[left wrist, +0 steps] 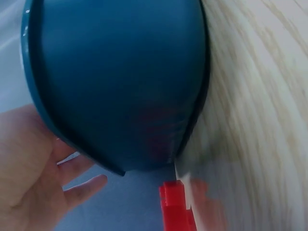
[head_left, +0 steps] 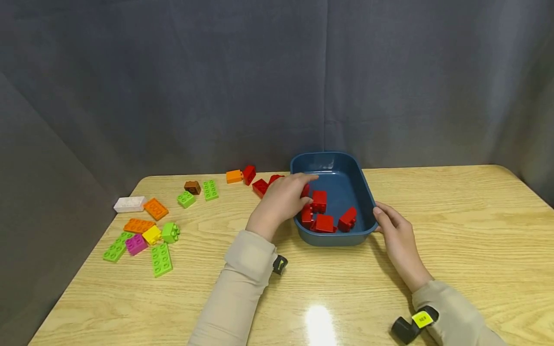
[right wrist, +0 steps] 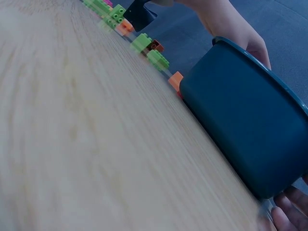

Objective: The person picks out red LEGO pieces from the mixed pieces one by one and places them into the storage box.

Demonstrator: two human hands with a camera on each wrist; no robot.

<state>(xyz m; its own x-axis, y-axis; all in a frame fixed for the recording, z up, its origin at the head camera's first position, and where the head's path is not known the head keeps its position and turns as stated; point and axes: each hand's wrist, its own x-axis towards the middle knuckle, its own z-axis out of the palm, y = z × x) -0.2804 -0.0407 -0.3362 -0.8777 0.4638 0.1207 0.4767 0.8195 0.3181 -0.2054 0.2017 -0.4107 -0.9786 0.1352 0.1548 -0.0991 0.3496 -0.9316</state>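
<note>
The blue bin (head_left: 335, 240) is pinched by the right hand (head_left: 396, 235); the left hand (head_left: 282, 197)'s hold can't be told. Red bricks (head_left: 324, 223) are probably light, hard, best gripped side-on.

Left of one blue bin (head_left: 337, 240) lie five green bricks (head_left: 162, 260), three orange bricks (head_left: 156, 209), one white brick (head_left: 130, 204), one brown brick (head_left: 192, 187), one yellow brick (head_left: 152, 235) and one magenta brick (head_left: 136, 244). At least three red bricks (head_left: 249, 174) also lie on that side, and at least four more are inside.
</note>
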